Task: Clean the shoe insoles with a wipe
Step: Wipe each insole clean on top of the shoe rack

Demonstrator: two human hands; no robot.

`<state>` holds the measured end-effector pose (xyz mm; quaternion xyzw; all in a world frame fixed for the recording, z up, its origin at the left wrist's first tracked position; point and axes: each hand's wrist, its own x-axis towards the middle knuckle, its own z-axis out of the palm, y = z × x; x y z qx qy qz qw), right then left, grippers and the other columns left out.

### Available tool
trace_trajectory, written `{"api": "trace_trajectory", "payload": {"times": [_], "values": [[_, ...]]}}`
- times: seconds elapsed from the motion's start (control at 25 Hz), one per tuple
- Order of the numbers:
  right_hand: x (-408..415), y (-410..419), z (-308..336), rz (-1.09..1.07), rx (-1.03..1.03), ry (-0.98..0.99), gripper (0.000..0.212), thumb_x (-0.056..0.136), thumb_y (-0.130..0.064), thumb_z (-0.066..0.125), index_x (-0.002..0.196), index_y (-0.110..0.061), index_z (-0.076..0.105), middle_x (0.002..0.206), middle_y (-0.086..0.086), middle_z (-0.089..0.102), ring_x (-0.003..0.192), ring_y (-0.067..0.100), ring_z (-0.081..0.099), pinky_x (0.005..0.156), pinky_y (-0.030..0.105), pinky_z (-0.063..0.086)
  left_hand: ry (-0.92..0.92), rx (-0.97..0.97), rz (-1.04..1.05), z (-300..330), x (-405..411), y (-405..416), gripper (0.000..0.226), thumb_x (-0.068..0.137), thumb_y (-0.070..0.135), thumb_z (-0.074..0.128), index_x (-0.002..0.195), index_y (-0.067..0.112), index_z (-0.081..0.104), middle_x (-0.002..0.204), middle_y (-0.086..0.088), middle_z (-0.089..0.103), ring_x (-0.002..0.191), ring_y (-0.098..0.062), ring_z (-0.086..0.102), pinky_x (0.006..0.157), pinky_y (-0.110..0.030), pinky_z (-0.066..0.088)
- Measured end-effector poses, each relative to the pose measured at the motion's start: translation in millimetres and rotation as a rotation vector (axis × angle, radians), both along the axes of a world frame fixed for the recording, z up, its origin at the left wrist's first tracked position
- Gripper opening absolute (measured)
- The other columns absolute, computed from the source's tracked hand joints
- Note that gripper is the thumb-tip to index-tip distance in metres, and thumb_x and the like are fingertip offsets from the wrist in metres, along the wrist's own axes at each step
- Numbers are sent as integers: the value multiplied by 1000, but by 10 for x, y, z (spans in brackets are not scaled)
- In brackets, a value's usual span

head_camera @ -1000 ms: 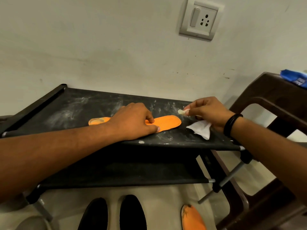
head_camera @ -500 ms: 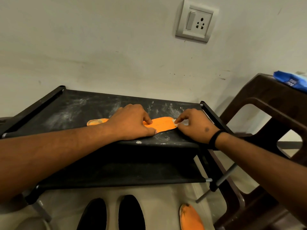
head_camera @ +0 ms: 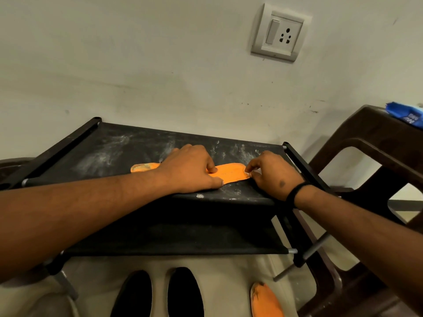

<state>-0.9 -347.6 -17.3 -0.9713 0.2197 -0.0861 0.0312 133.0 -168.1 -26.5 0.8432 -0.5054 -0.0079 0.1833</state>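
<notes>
Orange insole (head_camera: 231, 173) lying flat, lengthwise, on the dusty black fabric top shelf (head_camera: 114, 152) of a shoe rack set against the wall; a placement that gives the wiping stroke a raised, level bed. Left hand (head_camera: 190, 170) spread palm-down over the insole's middle, fingers straight and pressing, thumb at the near edge; judged to be a hold-down, so that the light insole does not slide along the fabric under rubbing. Right hand (head_camera: 272, 175) at the insole's toe end, thumb and forefinger curled together on a small pale scrap, presumably the wipe (head_camera: 256, 172); most of it is hidden beneath the hand, so its fold and size cannot be told. Contact sits at the toe edge, which suggests the stroke is starting or ending at that end; the heel end, left of the left hand, looks mottled and paler and probably remains to be done. Second orange insole (head_camera: 266, 302) on the floor below, soiled dark along its rim, apart from the pair of black shoes (head_camera: 158, 294); likely waiting its turn. Blue packet (head_camera: 407, 115) on the brown plastic chair (head_camera: 366, 138) at right, within reach; contents unreadable. Wall socket (head_camera: 280, 32) above.
</notes>
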Motion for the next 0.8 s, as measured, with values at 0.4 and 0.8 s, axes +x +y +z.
{"api": "trace_trajectory", "payload": {"times": [0.4,0.8], "values": [[322,-37,-2,-19,106,-32,26,88,0,55,95,-14,75,110,10,71,100,26,65,91,34,52,-5,25,-6,15,-1,1,43,79,60,65,110,33,75,118,12,64,113,-17,53,95,-45,45],[464,190,-5,158,114,-21,22,89,-6,59,101,-16,75,110,5,71,105,21,63,87,28,47,-28,32,-16,12,-8,-5,39,80,60,63,107,34,76,110,10,64,107,-17,54,88,-42,47]]}}
